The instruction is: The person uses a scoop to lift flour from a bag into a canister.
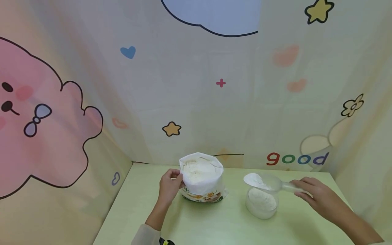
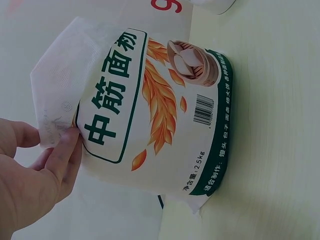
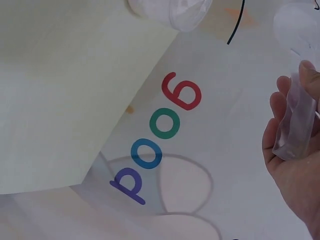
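Observation:
My left hand pinches the turned-down rim of an open flour bag, at its left side. White flour shows inside the bag's mouth. In the left wrist view the bag carries a wheat print and a barcode, and thumb and fingers grip its white cloth edge. My right hand holds a clear plastic scoop by its handle. Flour lies in the scoop's bowl, which is over a clear round container that also has flour in it. In the right wrist view the fingers wrap the scoop handle.
Bag and container stand on a pale green table, the container to the right of the bag. A printed curtain hangs behind the table's back edge, with cloth at both sides too.

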A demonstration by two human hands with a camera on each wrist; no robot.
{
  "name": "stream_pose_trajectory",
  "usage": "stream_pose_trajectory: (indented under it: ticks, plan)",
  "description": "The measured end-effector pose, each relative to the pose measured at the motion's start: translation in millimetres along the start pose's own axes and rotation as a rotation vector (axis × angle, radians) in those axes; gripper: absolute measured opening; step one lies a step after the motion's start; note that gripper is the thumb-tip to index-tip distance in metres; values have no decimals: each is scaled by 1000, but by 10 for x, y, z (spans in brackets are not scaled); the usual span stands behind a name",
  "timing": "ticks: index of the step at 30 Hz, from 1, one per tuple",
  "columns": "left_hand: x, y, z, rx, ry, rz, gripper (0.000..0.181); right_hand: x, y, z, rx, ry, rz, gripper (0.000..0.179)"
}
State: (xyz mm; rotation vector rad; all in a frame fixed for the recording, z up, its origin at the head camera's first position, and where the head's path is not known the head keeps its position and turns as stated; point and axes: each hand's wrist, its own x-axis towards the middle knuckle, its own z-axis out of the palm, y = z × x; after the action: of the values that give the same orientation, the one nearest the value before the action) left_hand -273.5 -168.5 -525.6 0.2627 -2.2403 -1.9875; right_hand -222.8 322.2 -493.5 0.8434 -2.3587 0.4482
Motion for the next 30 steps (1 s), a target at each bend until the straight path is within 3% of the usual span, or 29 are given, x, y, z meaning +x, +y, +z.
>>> stream_pose_trajectory:
  ticks: [16, 30]
  plan:
    - [-11, -11, -4, -12, -2, -3, 18, -216, 258, 149, -122, -165, 7, 40]
    - [-16, -9, -4, -11, -2, -4, 18, -105, 343, 182, -224, -321, -50, 35]
